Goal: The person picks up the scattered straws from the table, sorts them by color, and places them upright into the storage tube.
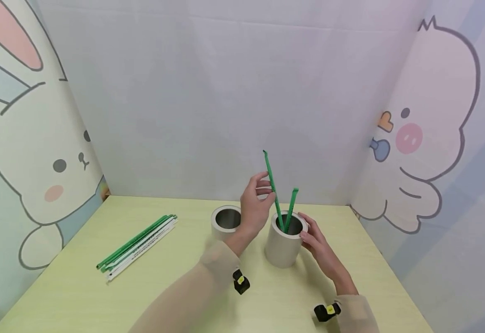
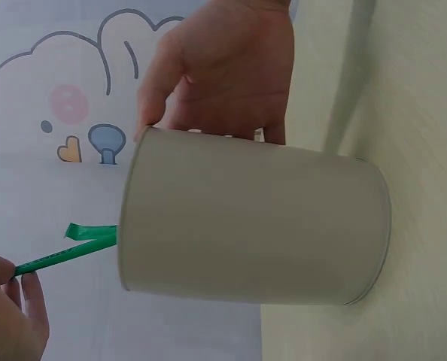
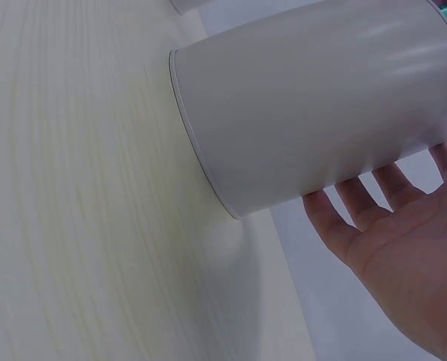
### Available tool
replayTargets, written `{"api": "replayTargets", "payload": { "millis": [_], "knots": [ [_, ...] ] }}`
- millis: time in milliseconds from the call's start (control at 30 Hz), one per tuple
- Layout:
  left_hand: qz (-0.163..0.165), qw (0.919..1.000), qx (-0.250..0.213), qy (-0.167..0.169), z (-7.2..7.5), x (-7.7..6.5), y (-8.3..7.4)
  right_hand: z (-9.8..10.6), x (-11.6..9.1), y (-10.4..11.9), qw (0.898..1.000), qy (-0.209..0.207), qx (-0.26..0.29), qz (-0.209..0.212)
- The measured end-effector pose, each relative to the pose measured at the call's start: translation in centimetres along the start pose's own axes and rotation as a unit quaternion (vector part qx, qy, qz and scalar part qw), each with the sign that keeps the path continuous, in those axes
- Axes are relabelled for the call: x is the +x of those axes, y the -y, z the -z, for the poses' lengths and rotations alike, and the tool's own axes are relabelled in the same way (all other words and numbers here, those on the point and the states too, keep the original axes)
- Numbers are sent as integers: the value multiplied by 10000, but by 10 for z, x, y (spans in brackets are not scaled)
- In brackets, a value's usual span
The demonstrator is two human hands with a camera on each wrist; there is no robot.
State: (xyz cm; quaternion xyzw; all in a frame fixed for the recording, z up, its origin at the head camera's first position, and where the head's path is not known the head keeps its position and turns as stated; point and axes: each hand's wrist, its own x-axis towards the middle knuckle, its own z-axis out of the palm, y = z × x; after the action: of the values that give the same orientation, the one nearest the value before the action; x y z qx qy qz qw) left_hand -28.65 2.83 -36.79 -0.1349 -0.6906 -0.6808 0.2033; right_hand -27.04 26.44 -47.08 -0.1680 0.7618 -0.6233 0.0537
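In the head view my left hand pinches a long green wrapped straw between thumb and fingers. Its lower end is inside the right-hand beige canister, leaning left. A second green straw stands in the same canister, tilted right. My right hand holds that canister at its right side, thumb by the rim and fingers round the back. The right wrist view shows the fingertips of the right hand against the wall of the upright canister.
Left of it stands another beige canister, partly behind my left hand and wrist. Several green and white wrapped straws lie in a slanted bundle at the left of the pale wooden table. Cartoon-printed curtains enclose the back and sides.
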Motion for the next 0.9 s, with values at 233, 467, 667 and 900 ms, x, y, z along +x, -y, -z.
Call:
{"api": "replayTargets", "payload": {
  "millis": [233, 467, 667, 900],
  "knots": [
    [206, 9997, 140, 56, -7, -11, 19, 0, 0, -3, 10000, -3, -6, -26],
    [274, 9992, 289, 67, -9, -16, 30, 1, 0, -4, 10000, 16, -14, 15],
    [130, 9986, 447, 267, 5, -12, 27, 1, 0, -3, 10000, -28, -72, -25],
    [-265, 9922, 879, 838, 58, 1, 8, 0, -1, -1, 10000, -11, -58, -2]
  ]
}}
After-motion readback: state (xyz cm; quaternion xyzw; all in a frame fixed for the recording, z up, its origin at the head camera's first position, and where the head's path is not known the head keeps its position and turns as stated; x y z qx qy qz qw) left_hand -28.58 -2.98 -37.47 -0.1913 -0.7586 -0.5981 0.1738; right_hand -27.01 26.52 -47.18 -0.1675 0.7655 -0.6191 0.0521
